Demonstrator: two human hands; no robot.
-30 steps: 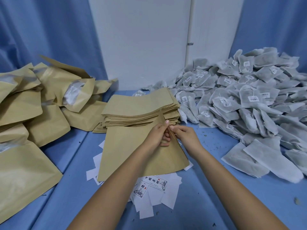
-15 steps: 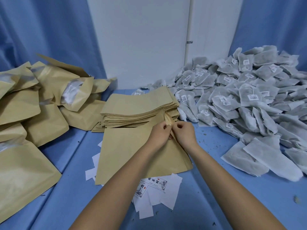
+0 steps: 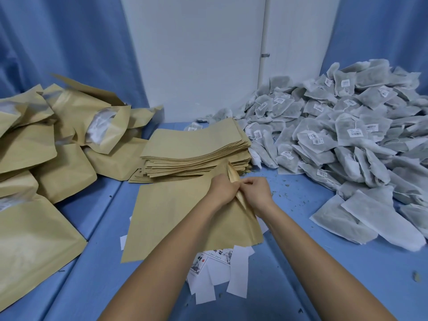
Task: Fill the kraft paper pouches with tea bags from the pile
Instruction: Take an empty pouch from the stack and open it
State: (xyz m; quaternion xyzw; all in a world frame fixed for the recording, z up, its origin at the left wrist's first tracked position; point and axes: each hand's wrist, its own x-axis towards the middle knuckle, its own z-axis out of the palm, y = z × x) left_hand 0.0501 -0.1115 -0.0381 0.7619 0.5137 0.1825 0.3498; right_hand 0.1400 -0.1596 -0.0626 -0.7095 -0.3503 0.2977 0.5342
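My left grip [image 3: 222,190] and right grip [image 3: 257,193] pinch the pouch [image 3: 171,216], whose mouth now gapes wider for tea bags [image 3: 347,140].

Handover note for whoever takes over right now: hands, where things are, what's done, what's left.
Left hand and right hand both pinch the mouth of one pouch lying flat on the table, parting its edges.
The stack of empty pouches sits just behind it. The tea bag pile is to the right, and the bulging pouches, apparently filled, are heaped on the left.
Done: several pouches look filled.
Left: open this pouch, load tea bags, then work through the stack.
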